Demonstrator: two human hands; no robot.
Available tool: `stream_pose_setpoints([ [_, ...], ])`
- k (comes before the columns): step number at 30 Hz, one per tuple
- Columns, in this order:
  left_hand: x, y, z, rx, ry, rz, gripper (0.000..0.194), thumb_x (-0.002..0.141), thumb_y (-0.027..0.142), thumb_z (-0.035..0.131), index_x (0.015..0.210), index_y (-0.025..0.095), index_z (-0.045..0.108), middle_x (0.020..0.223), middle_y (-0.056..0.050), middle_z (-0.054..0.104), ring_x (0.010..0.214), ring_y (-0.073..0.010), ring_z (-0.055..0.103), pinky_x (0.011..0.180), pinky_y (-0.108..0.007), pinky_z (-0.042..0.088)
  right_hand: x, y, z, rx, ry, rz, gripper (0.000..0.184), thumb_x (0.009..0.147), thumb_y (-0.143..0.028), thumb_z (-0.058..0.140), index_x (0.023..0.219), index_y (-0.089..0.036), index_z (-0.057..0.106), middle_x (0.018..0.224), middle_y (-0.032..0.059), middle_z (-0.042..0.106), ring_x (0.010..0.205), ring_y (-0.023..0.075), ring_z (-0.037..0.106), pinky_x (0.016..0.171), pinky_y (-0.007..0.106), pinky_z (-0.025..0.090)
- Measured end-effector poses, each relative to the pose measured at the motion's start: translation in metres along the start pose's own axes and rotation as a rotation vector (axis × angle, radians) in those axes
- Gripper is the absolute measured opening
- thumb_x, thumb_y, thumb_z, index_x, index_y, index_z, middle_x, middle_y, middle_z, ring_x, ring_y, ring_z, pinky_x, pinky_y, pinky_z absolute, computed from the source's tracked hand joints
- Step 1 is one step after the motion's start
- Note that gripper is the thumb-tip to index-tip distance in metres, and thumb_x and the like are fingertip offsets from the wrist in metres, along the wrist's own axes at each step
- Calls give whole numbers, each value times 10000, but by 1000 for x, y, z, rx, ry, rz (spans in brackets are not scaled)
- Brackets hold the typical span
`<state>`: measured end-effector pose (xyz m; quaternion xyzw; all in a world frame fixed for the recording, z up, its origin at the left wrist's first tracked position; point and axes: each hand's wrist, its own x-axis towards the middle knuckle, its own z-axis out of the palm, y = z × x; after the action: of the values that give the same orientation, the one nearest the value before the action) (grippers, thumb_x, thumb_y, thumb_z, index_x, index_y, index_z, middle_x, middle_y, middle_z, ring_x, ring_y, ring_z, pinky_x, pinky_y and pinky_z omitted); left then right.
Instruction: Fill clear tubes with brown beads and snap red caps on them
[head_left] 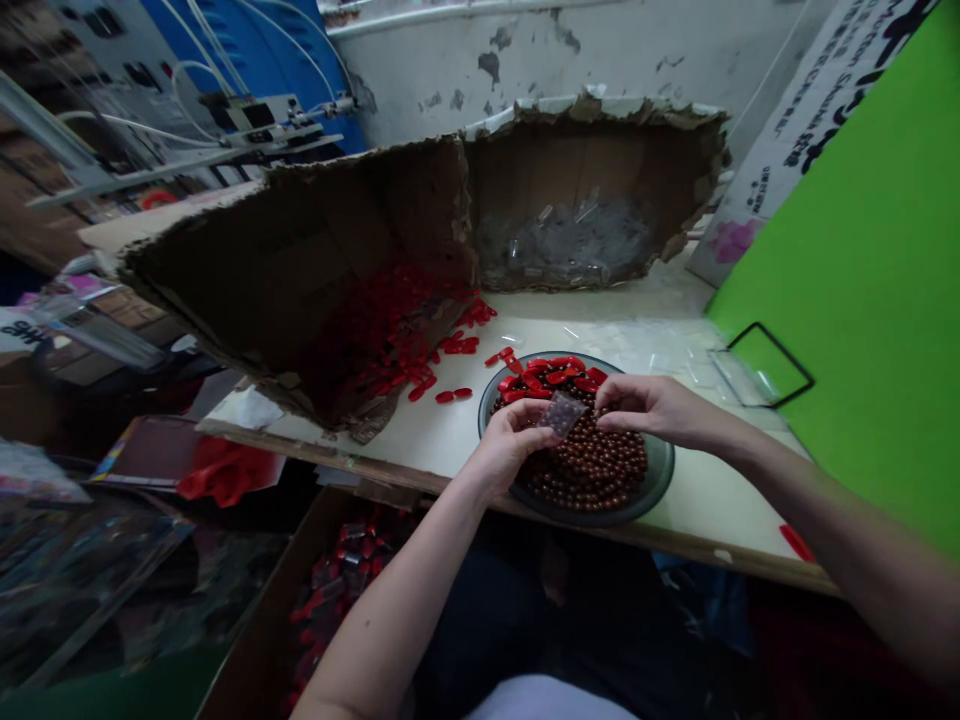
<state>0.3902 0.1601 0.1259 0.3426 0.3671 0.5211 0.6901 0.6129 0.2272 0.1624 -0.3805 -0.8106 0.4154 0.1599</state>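
My left hand [517, 435] pinches a small clear plastic bag [562, 415] between thumb and fingers, above a round grey basin [664, 480]. Brown beads [589, 475] fill much of the basin, and red pieces [544, 375] lie along its far side. My right hand [641, 405] is over the basin's right part, fingers curled and thumb near the fingertips. Whether something small sits in that pinch is too fine to make out. A gap separates its fingertips from the bag.
A torn cardboard box [300, 260] holds a heap of red pieces. Beside it, another cardboard section [585, 150] contains clear plastic parts [585, 240]. A green panel [862, 300] with a black wire frame [795, 365] stands at right. Below, a box holds red-and-clear items [337, 580].
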Motion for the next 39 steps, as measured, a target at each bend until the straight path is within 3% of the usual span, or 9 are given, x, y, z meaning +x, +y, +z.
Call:
stream_pose_setpoints([
  [4, 2, 0, -8, -108, 82, 107, 310, 643, 197, 768, 893, 150, 592, 890, -13, 673, 795, -113, 636, 742, -237, 486, 4, 23, 0, -352, -11, -7, 141, 758, -324, 645, 866, -238, 677, 887, 23, 708, 822, 227, 648, 746, 331, 467],
  [10, 9, -5, -12, -160, 123, 184, 374, 694, 266, 750, 908, 184, 454, 882, -35, 704, 795, -174, 694, 730, -270, 488, 28, 53, 3, -567, 386, 47, 160, 842, -267, 524, 905, -205, 658, 900, 64, 690, 829, 220, 634, 773, 339, 482],
  [17, 9, -11, -12, -26, 127, 213, 339, 751, 320, 709, 999, 176, 530, 995, -71, 708, 809, -169, 685, 729, -273, 500, 45, 56, 22, -772, 373, 174, 230, 856, -327, 540, 1036, -228, 642, 1025, 101, 612, 785, 240, 621, 657, 352, 490],
  [20, 8, -11, -10, 51, 100, 191, 350, 762, 330, 698, 1051, 165, 589, 1040, -81, 697, 821, -165, 673, 724, -268, 509, 38, 50, 19, -599, 425, 75, 199, 848, -329, 552, 967, -205, 654, 989, 99, 625, 899, 263, 609, 809, 401, 490],
  [22, 6, -12, -6, 79, 85, 173, 341, 765, 329, 693, 1048, 158, 608, 1040, -84, 695, 803, -157, 666, 704, -256, 510, 29, 41, 17, -318, 431, 28, 229, 858, -363, 550, 994, -208, 650, 1006, 84, 650, 964, 260, 605, 895, 421, 469],
  [26, -1, -11, 9, 87, 62, 132, 311, 780, 326, 679, 1033, 156, 621, 950, -65, 695, 706, -130, 649, 644, -233, 503, 4, 14, 21, 390, 338, 103, 358, 856, -481, 571, 1102, -230, 637, 997, 52, 679, 920, 215, 638, 862, 373, 508],
  [28, -6, -10, 16, 76, 45, 113, 307, 785, 328, 675, 1029, 150, 624, 921, -61, 688, 671, -119, 636, 623, -228, 499, -8, 1, 26, 604, 322, 154, 380, 820, -497, 626, 1081, -223, 655, 965, 49, 679, 829, 182, 646, 809, 338, 531],
  [32, -13, -8, 22, 27, 39, 102, 315, 778, 338, 680, 1025, 152, 621, 929, -62, 680, 639, -107, 617, 586, -218, 485, -22, -15, 31, 788, 319, 185, 327, 805, -474, 660, 1014, -223, 671, 946, 48, 677, 750, 148, 648, 763, 306, 550],
  [39, -17, -18, 24, 38, 53, 83, 303, 772, 338, 680, 1001, 150, 616, 899, -57, 679, 621, -106, 611, 556, -208, 465, -18, -25, 38, 880, 488, 91, 261, 811, -437, 657, 985, -278, 545, 1000, 16, 694, 991, 207, 662, 926, 382, 515],
])
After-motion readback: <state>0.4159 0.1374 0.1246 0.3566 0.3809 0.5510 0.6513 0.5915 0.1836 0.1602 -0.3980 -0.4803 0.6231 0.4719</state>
